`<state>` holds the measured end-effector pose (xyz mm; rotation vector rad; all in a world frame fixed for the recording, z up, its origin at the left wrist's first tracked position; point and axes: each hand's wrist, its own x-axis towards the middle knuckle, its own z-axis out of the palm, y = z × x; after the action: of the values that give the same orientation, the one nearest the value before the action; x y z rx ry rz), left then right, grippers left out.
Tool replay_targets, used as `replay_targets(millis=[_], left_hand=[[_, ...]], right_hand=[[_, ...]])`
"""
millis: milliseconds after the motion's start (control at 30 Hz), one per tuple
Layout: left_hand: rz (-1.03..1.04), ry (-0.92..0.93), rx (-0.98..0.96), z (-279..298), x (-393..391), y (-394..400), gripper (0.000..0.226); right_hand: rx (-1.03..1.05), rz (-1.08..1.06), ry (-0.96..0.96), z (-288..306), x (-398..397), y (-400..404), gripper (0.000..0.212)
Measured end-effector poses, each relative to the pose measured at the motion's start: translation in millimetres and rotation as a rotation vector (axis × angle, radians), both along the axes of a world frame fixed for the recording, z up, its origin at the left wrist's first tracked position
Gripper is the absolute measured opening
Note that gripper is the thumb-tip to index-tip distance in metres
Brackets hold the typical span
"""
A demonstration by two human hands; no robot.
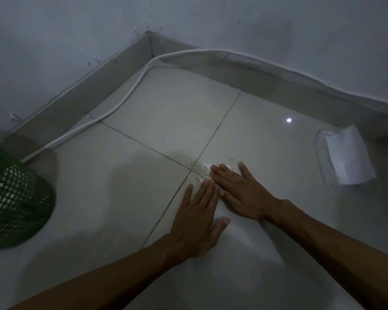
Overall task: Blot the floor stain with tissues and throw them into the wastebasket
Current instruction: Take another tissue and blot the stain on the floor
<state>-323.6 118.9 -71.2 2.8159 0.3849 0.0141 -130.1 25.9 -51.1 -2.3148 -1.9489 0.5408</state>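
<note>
I have both hands flat on the floor, palms down and fingers spread, gripping nothing. My left hand lies just right of the grout line, and my right hand lies beside it, fingertips nearly meeting. Under them is a tissue; only small white scraps show past my fingertips. It lies over the stain, a faint brownish smear where the four tiles meet.

By my reckoning I am in the middle of the blotting. The tissue is down and pressed, but some stain shows beyond it, so more dabbing seems needed. Nothing appears to have gone in the bin, though I cannot see inside it. Gathering the damp tissue and carrying it there is all left to do.

The green mesh wastebasket stands well apart at my far left. The tissue pack sits off to my right near the skirting, a sheet sticking out of it. A white cable runs along the wall and across the corner tile. The floor between me and the bin looks clear.
</note>
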Motion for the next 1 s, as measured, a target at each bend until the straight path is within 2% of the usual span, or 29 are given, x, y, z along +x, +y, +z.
replay_targets(millis=[133,233,333,467,633,833,1000], left_hand=[[0.014,-0.099,-0.04,7,-1,8,0.071],[0.09,-0.194,-0.064,14,0,21,0.062],[0.145,-0.128,-0.045,21,4,36,0.062],[0.158,-0.102,-0.06,24,12,46,0.061],[0.173,-0.148,-0.079,30,23,57,0.067],[0.235,-0.211,-0.204,32,35,76,0.075],[0.292,-0.373,-0.376,43,40,89,0.054]], right_hand=[[0.161,-0.053,0.015,11,0,3,0.058],[0.269,-0.203,0.008,17,-1,7,0.053],[0.24,-0.299,0.016,18,-2,14,0.057],[0.253,-0.276,0.084,14,-2,29,0.043],[0.37,-0.221,0.16,18,-2,49,0.032],[0.326,-0.246,0.218,26,4,74,0.015],[0.155,-0.276,0.353,50,24,84,0.006]])
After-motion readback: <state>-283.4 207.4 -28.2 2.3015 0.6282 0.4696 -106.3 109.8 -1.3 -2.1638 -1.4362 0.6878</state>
